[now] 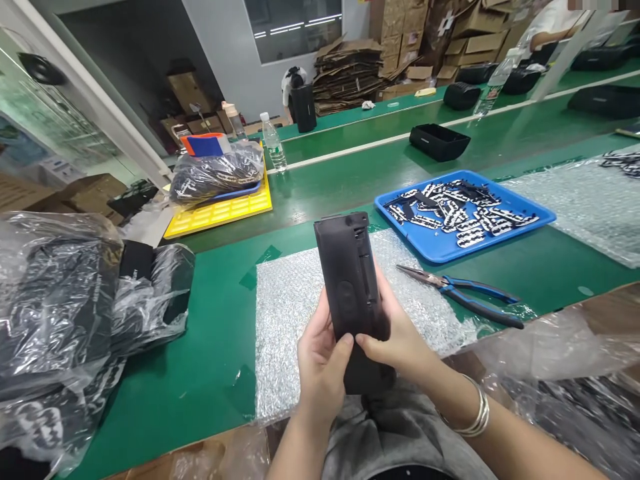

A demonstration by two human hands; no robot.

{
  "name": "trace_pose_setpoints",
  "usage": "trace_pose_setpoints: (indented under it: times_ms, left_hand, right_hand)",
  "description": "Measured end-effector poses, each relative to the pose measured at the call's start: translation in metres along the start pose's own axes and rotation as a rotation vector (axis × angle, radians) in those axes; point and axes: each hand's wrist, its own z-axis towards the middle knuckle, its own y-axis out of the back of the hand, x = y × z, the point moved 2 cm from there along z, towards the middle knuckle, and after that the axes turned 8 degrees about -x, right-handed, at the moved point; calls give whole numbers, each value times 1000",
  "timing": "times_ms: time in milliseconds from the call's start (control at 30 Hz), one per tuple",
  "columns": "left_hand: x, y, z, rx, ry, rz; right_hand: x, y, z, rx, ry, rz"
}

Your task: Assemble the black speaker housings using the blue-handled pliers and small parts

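I hold a long black plastic housing (350,280) upright over a sheet of bubble wrap (295,313) on the green bench. My left hand (320,363) wraps around its lower left side with the thumb pressed on its face. My right hand (400,333) grips the lower right side, fingers behind it and thumb in front; a silver bangle sits on that wrist. The housing's lower end is hidden between my hands.
Blue-handled pliers (465,293) lie right of the bubble wrap. A blue tray (530,217) holds several black-and-white parts. Plastic bags of black housings (65,307) are piled at left, a yellow tray (220,210) with a bagged load behind. More black housings (439,141) sit on the far belt.
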Motion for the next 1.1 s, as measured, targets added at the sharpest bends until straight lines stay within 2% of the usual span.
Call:
trace_pose_setpoints:
  times_ms: [133, 267, 333, 433, 567, 633, 933, 1100]
  left_hand:
    - [7, 3, -6, -84, -87, 121]
    - [12, 4, -10, -136, -128, 228]
    - [11, 2, -9, -158, -129, 221]
    - [6, -4, -5, -181, -58, 94]
    - [1, -11, 4, -176, 30, -35]
    - [0, -12, 6, -170, 39, -43]
    - [1, -12, 6, -137, 59, -36]
    - [1, -10, 4, -134, 20, -14]
  right_hand:
    - [-2, 0, -2, -83, 15, -58]
    - [0, -3, -3, -95, 21, -61]
    - [2, -3, -1, -106, 29, -68]
    - [5, -2, 3, -78, -13, -59]
    - [6, 2, 7, 108, -80, 43]
    - [5, 5, 7, 149, -82, 78]
    - [-4, 6, 4, 37, 19, 47]
    - [-3, 1, 5, 40, -2, 7]
